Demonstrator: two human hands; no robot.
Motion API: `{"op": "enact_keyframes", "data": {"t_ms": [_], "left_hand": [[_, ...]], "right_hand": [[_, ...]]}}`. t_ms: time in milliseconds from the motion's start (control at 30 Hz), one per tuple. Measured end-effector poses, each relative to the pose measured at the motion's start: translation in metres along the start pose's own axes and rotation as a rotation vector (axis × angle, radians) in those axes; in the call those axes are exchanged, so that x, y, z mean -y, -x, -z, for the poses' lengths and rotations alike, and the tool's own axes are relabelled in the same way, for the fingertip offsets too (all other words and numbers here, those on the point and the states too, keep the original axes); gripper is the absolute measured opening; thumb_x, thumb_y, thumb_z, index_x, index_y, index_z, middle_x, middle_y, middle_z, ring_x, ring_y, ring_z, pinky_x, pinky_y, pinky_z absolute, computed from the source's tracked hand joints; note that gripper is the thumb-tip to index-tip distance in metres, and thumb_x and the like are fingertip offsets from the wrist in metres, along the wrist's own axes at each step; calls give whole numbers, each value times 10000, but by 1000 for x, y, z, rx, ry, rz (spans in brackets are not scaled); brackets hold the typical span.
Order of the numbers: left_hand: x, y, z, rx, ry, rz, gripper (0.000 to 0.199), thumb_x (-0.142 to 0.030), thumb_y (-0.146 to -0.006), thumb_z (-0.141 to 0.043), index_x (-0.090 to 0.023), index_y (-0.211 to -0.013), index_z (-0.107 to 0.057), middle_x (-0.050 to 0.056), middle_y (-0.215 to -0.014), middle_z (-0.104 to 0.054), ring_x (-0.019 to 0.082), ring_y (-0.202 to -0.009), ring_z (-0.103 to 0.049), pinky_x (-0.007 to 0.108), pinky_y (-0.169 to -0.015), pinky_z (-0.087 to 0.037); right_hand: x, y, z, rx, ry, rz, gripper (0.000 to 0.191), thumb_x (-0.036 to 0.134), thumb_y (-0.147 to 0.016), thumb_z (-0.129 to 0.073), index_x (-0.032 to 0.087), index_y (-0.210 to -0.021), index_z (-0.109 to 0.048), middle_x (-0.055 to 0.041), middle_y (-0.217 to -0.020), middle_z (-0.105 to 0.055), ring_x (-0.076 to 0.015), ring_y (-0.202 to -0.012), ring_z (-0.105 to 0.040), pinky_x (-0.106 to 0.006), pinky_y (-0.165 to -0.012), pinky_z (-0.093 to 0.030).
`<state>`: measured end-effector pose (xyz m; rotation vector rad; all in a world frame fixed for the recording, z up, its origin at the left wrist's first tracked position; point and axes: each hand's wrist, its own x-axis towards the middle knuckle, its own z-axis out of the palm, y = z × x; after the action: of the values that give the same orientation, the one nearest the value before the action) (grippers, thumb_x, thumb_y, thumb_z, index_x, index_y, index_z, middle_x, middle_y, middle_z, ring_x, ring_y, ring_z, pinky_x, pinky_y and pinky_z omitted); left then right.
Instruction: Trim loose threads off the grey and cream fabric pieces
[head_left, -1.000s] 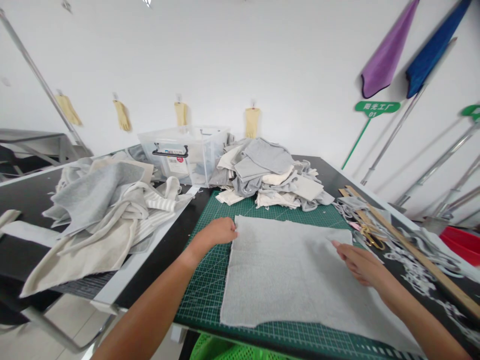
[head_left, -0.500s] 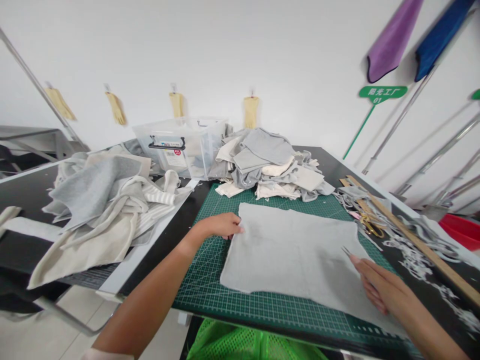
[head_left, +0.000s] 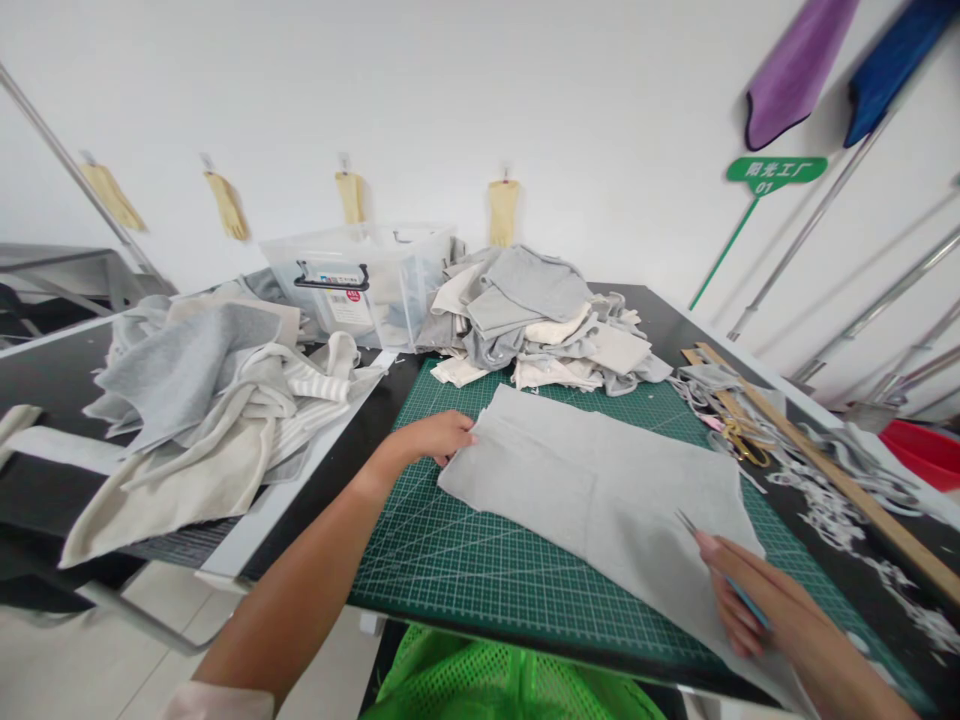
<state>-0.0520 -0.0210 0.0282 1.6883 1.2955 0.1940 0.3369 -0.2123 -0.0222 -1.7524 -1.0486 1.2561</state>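
A piece of light grey cloth [head_left: 555, 460] is spread across the centre and lower right of the frame, over a green cutting mat [head_left: 480, 570] marked with a white grid. Its left edge is pinched between the thumb and fingers of the left hand [head_left: 444, 436], which is placed just left of the frame's centre, so that nearly the whole cloth is left to the right of that hand. The right hand [head_left: 750, 595] is held well apart from the left, over the cloth's lower right part; whether the fabric is touched by it cannot be told. A slim metal tool [head_left: 685, 521] is gripped in the right hand, its pointed end directed toward the upper left above the cloth. The cloth's lower edge is slanted from beside the left hand down to the lower right, where part of it is hidden by the right hand and forearm.

Beyond the cloth, a heap of grey and cream fabric [head_left: 540, 320] is piled at the upper centre, next to a clear plastic box [head_left: 349, 290]. Gold-handled scissors [head_left: 742, 445] and a wooden strip [head_left: 832, 475] are seen at the right, near white scraps [head_left: 825, 515].
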Motion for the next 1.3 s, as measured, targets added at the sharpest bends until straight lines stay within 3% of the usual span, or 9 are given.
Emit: {"op": "enact_keyframes", "data": {"t_ms": [100,233,300,467,600,733,900,1100,1300], "left_hand": [[1,2,5,-52,8,29,244,-386,-731,-679,-152,-789,-715,77,-748,-688,192,-665,-647,236,-529,-512],[9,14,21,342,41,12,340,-347,-643,-769,-188,-944,-762,91,-917,-737,213,-750,-678,233,-538,-536],[14,16,25,430,29,38,333,-344,-638,-769,-178,-927,-765,96,-866,-732,214,-709,-675,255,-540,-550],[18,13,29,48,85,96,319,-376,-651,-737,-170,-895,-732,85,-726,-694,182,-570,-623,279,-510,-541],[18,17,34,218,44,82,276,-388,-642,-760,-180,-818,-715,73,-685,-665,193,-570,-617,295,-500,-540],[20,21,39,17,125,15,292,-434,-671,-753,-177,-798,-697,33,-656,-601,145,-558,-549,255,-492,-524],[22,20,41,64,326,-71,326,-396,-654,-806,-146,-848,-729,63,-802,-651,173,-764,-599,283,-644,-576],[23,2,34,-77,734,-223,345,-351,-727,-820,-133,-978,-727,107,-1027,-705,165,-936,-644,304,-873,-546],[14,-15,18,-211,941,-297,330,-380,-793,-761,-139,-999,-671,105,-1011,-715,164,-910,-670,307,-876,-548]], "right_hand": [[1,5,-9,122,-48,-51,611,836,-700,-595,270,-537,-433,13,-377,-369,-171,-353,-444,-376,-470,-496],[-3,8,-15,237,-75,-68,679,872,-694,-561,251,-469,-403,14,-353,-356,-179,-371,-494,-402,-580,-545],[-3,11,-19,250,-86,-76,677,853,-715,-571,240,-473,-415,23,-372,-365,-169,-397,-509,-392,-634,-555],[9,27,-41,357,-114,-63,696,850,-758,-529,226,-474,-406,43,-392,-328,-146,-418,-507,-367,-683,-565],[16,38,-64,502,-198,-67,618,765,-850,-523,212,-584,-444,77,-421,-303,-122,-407,-480,-353,-660,-566],[11,37,-80,623,-235,-49,562,715,-891,-518,210,-656,-445,93,-433,-299,-108,-388,-468,-287,-574,-529],[14,33,-94,629,-167,-15,551,705,-907,-505,207,-679,-454,87,-449,-331,-101,-409,-496,-210,-514,-441],[36,36,-115,656,-197,-52,600,773,-838,-534,211,-659,-421,96,-454,-301,-75,-374,-392,-210,-489,-413],[33,32,-149,698,-222,-28,575,758,-847,-544,204,-716,-467,91,-472,-319,-70,-400,-358,-196,-459,-343]]}}
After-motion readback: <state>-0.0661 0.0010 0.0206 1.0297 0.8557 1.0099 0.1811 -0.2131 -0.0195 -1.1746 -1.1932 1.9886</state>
